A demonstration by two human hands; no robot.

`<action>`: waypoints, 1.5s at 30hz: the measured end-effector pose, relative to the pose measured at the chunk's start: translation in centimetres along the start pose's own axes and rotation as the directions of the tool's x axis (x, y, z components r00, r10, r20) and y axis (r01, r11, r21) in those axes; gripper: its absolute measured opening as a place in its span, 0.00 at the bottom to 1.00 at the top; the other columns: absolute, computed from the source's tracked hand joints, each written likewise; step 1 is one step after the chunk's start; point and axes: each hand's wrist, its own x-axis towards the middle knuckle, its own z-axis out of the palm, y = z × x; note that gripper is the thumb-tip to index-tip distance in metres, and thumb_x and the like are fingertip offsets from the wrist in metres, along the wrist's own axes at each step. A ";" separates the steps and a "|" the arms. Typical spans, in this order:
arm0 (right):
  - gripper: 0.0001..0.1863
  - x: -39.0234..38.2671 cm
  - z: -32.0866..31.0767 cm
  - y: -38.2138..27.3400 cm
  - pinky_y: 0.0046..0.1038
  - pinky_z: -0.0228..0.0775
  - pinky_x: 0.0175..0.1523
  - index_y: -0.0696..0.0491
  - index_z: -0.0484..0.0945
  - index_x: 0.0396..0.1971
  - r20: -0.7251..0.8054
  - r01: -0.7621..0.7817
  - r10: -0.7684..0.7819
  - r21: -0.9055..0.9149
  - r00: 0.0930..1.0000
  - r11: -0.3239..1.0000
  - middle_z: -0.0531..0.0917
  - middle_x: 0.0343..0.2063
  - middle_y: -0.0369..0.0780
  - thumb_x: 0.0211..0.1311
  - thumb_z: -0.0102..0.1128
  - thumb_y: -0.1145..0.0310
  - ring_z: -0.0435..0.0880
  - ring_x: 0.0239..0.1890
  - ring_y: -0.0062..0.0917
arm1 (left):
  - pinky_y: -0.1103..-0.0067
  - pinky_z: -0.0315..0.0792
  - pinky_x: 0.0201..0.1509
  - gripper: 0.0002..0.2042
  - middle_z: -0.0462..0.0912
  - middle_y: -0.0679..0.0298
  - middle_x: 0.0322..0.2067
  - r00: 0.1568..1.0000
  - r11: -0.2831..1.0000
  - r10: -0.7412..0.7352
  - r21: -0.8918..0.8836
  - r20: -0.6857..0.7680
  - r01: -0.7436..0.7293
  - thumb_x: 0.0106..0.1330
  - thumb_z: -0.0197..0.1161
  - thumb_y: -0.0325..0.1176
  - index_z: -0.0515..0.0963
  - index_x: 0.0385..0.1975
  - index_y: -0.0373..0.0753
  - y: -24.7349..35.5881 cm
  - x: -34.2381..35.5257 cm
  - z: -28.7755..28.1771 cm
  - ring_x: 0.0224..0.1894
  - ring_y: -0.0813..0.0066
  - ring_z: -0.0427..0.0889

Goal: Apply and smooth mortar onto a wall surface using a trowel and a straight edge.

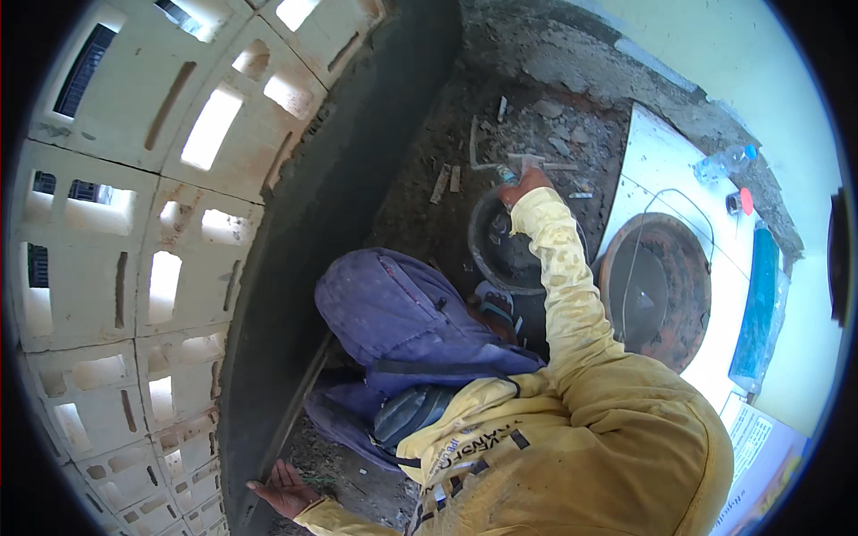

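Observation:
My right hand (525,185) reaches out over the far rim of a black bucket (481,257), its fingers closed. What it grips is mostly hidden; a small pale bluish end shows beside the fingers, next to a thin bent rod (475,143). Grey wet material (517,255) lies inside the bucket. Low at the left, my left hand (286,491) is open, fingers spread, by the foot of the dark, smooth cement band (295,241). A long thin strip (307,393) runs along that band close to this hand.
A rusty-brown basin (697,304) with a wire handle and grey contents stands on white boards (643,161) at right. Beyond it are a plastic bottle (724,165), a red-capped container (740,202) and a teal package (752,304). Pierced blocks (143,214) form the left wall; rubble (554,125) covers the far ground.

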 end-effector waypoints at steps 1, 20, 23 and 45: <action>0.28 -1.7 -1.4 -0.4 0.35 0.71 0.44 0.59 0.72 0.43 0.108 -0.066 0.069 -0.029 0.992 0.997 0.80 0.31 0.52 0.39 0.63 0.61 0.81 0.36 0.44 | 0.72 0.67 0.57 0.36 0.66 0.46 0.51 1.000 0.999 0.004 -0.045 -0.028 -0.005 0.56 0.57 0.59 0.58 0.59 0.43 0.3 0.4 -0.2 0.54 0.58 0.69; 0.24 0.9 11.0 10.5 0.36 0.62 0.60 0.43 0.72 0.51 0.446 0.073 0.292 -0.638 0.846 0.766 0.71 0.54 0.44 0.53 0.56 0.54 0.67 0.58 0.38 | 0.69 0.71 0.54 0.39 0.68 0.40 0.46 0.991 0.995 0.101 -0.014 0.083 -0.101 0.57 0.58 0.56 0.57 0.53 0.23 -1.9 3.7 -1.6 0.50 0.52 0.72; 0.25 1.4 11.3 9.5 0.37 0.63 0.59 0.43 0.73 0.51 0.436 0.097 0.296 -0.681 0.850 0.726 0.72 0.54 0.43 0.51 0.58 0.54 0.68 0.58 0.38 | 0.69 0.71 0.54 0.40 0.67 0.40 0.46 0.993 0.996 0.091 -0.032 0.071 -0.089 0.57 0.58 0.57 0.56 0.55 0.24 -2.1 3.3 -1.9 0.51 0.52 0.72; 0.23 7.4 14.5 23.5 0.36 0.67 0.53 0.48 0.76 0.45 0.245 -0.082 0.366 -0.724 0.898 0.685 0.77 0.48 0.42 0.56 0.49 0.49 0.75 0.50 0.38 | 0.68 0.68 0.57 0.42 0.64 0.38 0.50 0.998 0.994 0.010 -0.113 0.058 -0.004 0.57 0.59 0.55 0.49 0.63 0.37 -3.6 3.8 -1.3 0.53 0.50 0.70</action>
